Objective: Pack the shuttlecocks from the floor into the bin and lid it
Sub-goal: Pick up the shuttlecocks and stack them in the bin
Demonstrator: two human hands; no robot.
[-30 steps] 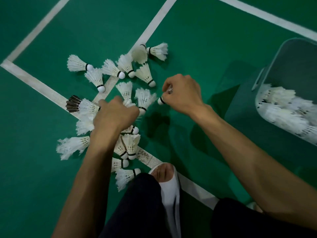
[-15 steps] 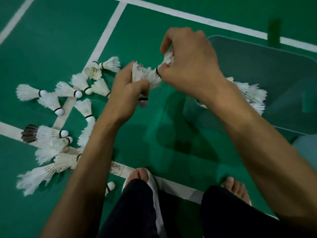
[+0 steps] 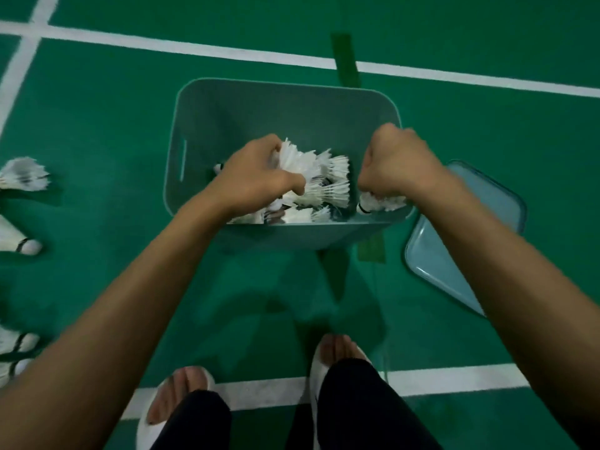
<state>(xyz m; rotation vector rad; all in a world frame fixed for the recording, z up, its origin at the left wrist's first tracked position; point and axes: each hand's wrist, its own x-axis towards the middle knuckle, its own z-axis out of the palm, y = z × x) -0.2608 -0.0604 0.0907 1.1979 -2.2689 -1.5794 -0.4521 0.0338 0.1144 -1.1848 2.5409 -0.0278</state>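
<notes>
A grey-green plastic bin (image 3: pixel 259 102) stands on the green court floor in front of me, with several white shuttlecocks (image 3: pixel 328 193) piled inside. My left hand (image 3: pixel 256 177) is over the bin, shut on a bunch of white shuttlecocks (image 3: pixel 295 157) whose feathers stick out past my fingers. My right hand (image 3: pixel 396 160) is a fist at the bin's right rim, shut on a shuttlecock (image 3: pixel 376 203) that shows below it. The light blue lid (image 3: pixel 454 254) lies flat on the floor to the right of the bin, partly hidden by my right forearm.
More loose shuttlecocks (image 3: pixel 22 173) lie on the floor at the left edge, one (image 3: pixel 19 238) with a black band. White court lines (image 3: pixel 194 47) cross behind the bin and near my feet (image 3: pixel 175 394), which are in white slippers.
Both hands have carried their shuttlecocks from the pile on the floor rightward to above the bin. My view has swung right, so the floor pile now sits at the left edge.
</notes>
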